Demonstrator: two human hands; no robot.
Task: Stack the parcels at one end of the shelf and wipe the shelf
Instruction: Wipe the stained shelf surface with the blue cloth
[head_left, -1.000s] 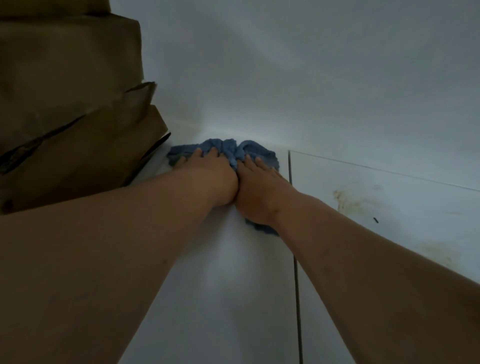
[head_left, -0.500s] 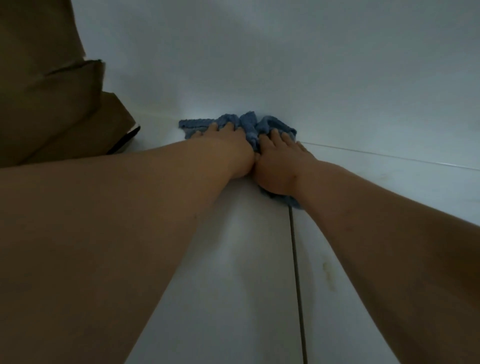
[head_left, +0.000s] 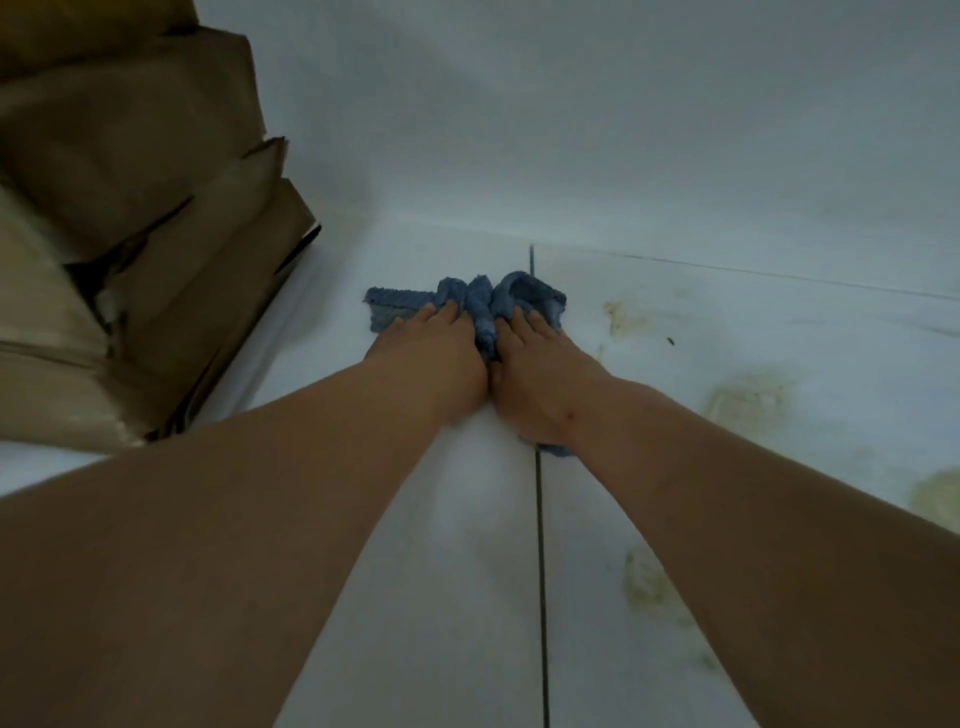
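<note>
**Head view: both hands press cloth to shelf beside stacked parcels**

Head view: a person's left hand (head_left: 434, 353) and right hand (head_left: 535, 374) lie side by side, palms down, each grip flattened open on a bunched blue cloth (head_left: 470, 306) rather than clamped round it, likely to spread pressure for wiping. The cloth sits on the white shelf (head_left: 457, 519), far from the camera, near the back wall (head_left: 571, 130) and across a dark seam (head_left: 540, 545). Brown parcels (head_left: 130, 234) are stacked at the left end, apart from the cloth, leaving open room rightward. Yellowish stains (head_left: 748, 405) mark the right section, which appears not yet wiped.
</note>
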